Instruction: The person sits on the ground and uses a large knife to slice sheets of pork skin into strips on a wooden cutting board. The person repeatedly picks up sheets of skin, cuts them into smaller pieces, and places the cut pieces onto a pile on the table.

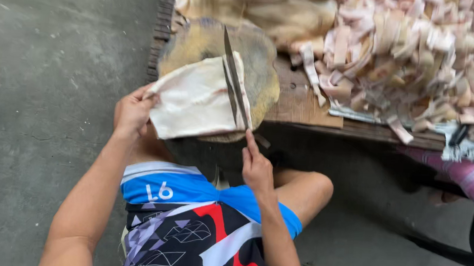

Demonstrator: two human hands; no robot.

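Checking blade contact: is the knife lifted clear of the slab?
No. The knife lies across the pale slab, held by the right hand.

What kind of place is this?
Probably an outdoor meat-cutting spot: a round chopping block on a low wooden table, a big heap of cut strips, and bare concrete ground.

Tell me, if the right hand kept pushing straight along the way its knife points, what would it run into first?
The right hand already has the knife laid across the pale slab of meat on the round chopping block. Further along, probably the block's far rim, then the yellowish pieces beyond.
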